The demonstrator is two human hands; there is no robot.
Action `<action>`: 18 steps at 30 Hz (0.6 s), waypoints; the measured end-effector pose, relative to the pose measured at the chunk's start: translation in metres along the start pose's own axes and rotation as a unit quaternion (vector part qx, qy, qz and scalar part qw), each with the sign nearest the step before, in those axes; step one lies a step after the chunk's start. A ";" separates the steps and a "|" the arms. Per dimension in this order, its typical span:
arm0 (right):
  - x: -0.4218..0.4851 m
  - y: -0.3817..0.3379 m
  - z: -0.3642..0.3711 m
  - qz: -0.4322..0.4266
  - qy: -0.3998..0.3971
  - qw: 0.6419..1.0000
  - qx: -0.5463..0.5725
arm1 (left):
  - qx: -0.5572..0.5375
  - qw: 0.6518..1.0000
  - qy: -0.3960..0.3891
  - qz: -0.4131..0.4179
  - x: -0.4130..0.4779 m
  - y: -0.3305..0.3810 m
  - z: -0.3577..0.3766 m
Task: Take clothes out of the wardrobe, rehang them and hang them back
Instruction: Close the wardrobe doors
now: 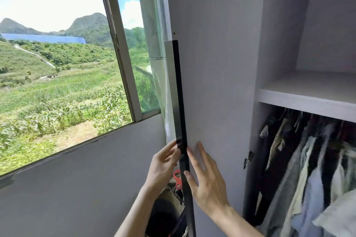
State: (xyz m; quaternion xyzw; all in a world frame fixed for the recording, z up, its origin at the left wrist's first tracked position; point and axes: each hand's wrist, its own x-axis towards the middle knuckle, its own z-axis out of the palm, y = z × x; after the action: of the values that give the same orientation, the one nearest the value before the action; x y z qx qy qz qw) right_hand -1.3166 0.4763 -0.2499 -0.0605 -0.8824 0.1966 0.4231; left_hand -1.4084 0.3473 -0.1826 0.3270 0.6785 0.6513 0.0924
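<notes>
The white wardrobe door (pixel 215 63) stands swung out toward me, with a long black handle strip (pixel 180 92) along its free edge. My left hand (pixel 163 163) curls its fingers around that strip from the outer side. My right hand (pixel 206 181) lies flat with fingers spread on the door's inner face, thumb touching the strip. Inside the wardrobe, several dark and pale clothes (pixel 300 169) hang close together under a white shelf (pixel 308 100).
A large window (pixel 63 63) fills the left, with a pale curtain (pixel 154 34) bunched beside the door. Below the hands lie a dark bundle (pixel 163 215) and something red (pixel 177 177). A metal hinge (pixel 248 158) sits on the wardrobe's side panel.
</notes>
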 end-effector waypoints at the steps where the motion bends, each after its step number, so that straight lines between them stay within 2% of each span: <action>1: -0.001 0.003 -0.004 -0.008 0.001 1.000 -0.004 | 0.005 1.000 -0.002 0.009 -0.001 0.002 0.001; 4: -0.014 0.010 -0.021 -0.027 0.001 0.999 -0.019 | 0.009 1.000 -0.015 0.021 -0.012 0.005 0.010; 8: -0.042 0.019 -0.055 -0.012 0.015 0.999 0.029 | 0.017 0.999 -0.034 0.037 -0.034 0.010 0.031; 11: -0.069 0.035 -0.086 -0.013 0.031 0.997 0.063 | 0.037 0.994 -0.079 0.071 -0.048 0.023 0.060; 14: -0.094 0.052 -0.122 0.001 0.062 0.997 0.043 | 0.055 0.987 -0.117 0.098 -0.053 0.043 0.094; 18: -0.112 0.068 -0.166 0.055 0.083 0.995 0.000 | 0.108 0.960 -0.115 0.231 -0.038 0.081 0.144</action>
State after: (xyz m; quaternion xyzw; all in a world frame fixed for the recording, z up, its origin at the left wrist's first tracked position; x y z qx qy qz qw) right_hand -1.1218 0.5569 -0.2643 -0.1248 -0.8395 0.2139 0.4837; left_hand -1.2739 0.4391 -0.1372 0.5552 0.6357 0.5359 -0.0193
